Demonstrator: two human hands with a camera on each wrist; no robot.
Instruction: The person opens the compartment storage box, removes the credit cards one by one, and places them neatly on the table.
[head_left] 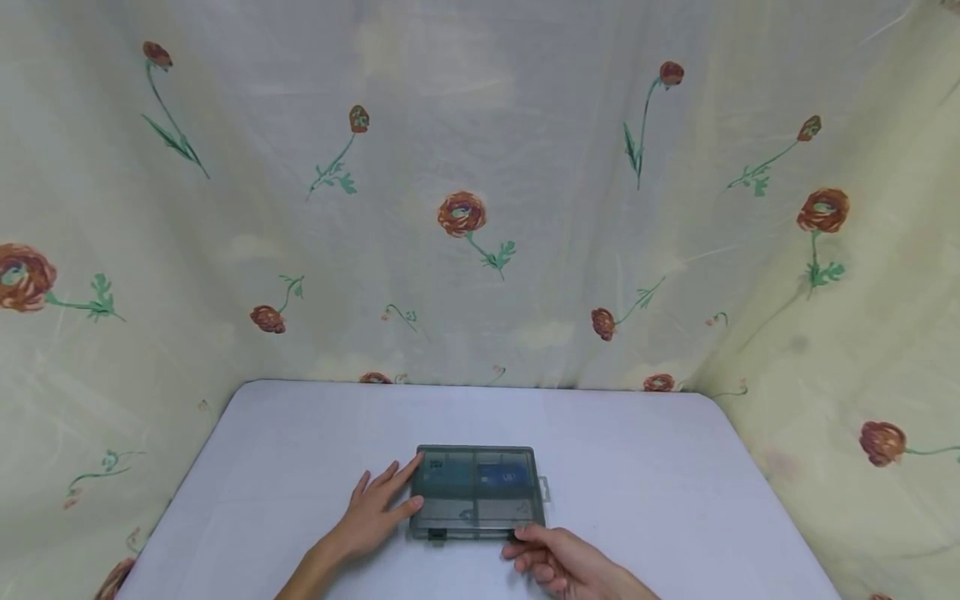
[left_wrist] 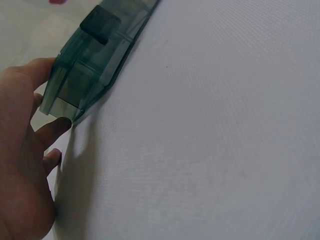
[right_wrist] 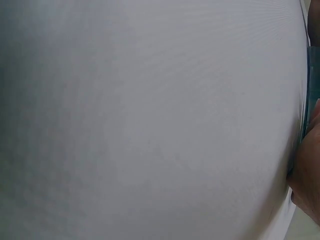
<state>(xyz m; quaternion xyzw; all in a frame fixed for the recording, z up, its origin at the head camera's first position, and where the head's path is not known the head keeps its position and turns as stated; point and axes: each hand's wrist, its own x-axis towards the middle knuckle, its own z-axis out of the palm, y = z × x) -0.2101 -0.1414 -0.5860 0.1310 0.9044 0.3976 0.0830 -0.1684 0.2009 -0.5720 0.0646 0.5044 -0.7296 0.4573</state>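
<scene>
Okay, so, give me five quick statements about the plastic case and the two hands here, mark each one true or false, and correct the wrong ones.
1. The left hand touches the left side of the case. True.
2. The case stands wide open. False: its see-through lid is down.
3. The right hand is at the case's near edge, towards its right corner. True.
4. The blue item lies outside the case. False: it shows inside, through the lid.
5. The case is on a white tabletop. True.

There are two hands (head_left: 378,515) (head_left: 558,557) (one case (head_left: 474,501), one table (head_left: 645,483)).
</scene>
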